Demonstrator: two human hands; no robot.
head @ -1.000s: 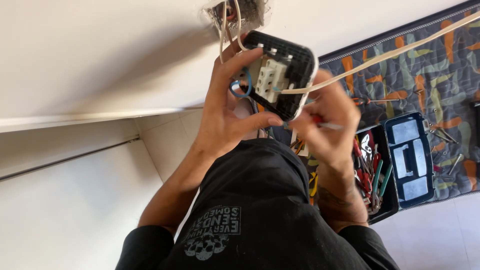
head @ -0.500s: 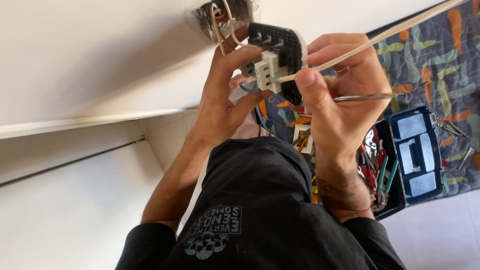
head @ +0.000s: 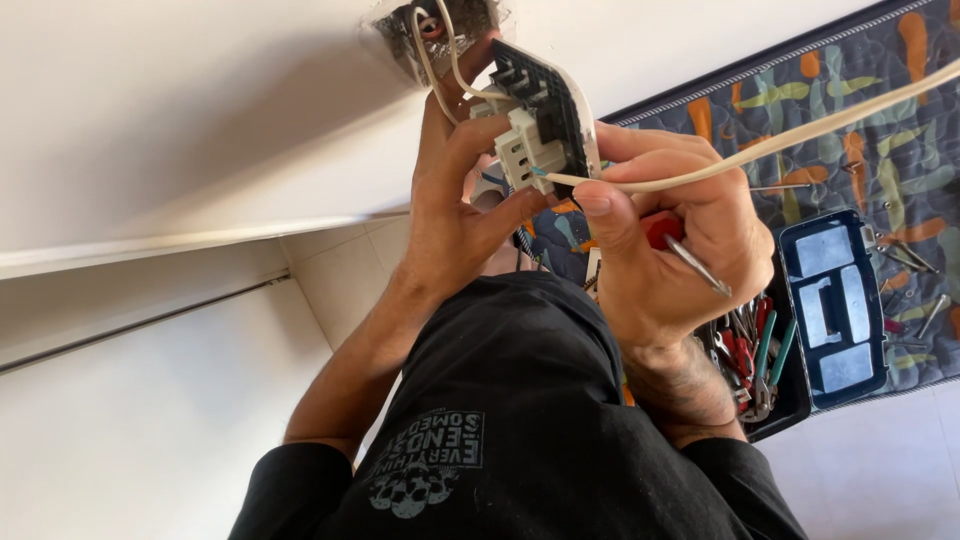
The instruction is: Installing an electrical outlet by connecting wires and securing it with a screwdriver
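The left hand point(head: 455, 215) holds the socket point(head: 540, 125) up by the hole point(head: 440, 25) in the white wall point(head: 200, 110). Its fingers wrap round the socket's frame and the thumb presses on the white block in the middle. 2 thin wires run from the hole into the socket's top.

The right hand point(head: 680, 240) has changed the most. 1 second ago it sat low, under the socket, with the tool tucked in. Half a second ago it rose up beside the socket. Now it is right next to the white block. Thumb and first finger pinch the cream cable point(head: 800, 135) close to its end, and that end touches the side of the block. The other fingers are curled shut on a screwdriver point(head: 690, 260) with a red handle; its metal shaft pokes out and down. So the cable end looks like it is being pushed into the block, and the screwdriver is kept ready in the same hand.

The socket has tipped too, so more of its dark back shows now.

On the floor lies a dark blue mat point(head: 850, 130) with orange and green shapes. On it, at the right, sits an open blue toolbox point(head: 835, 310), a long box with pale trays in its lid. Beside it pliers point(head: 750, 350) with red and green handles lie in a heap. The black shirt point(head: 520, 420) has a grey skull picture with letters.
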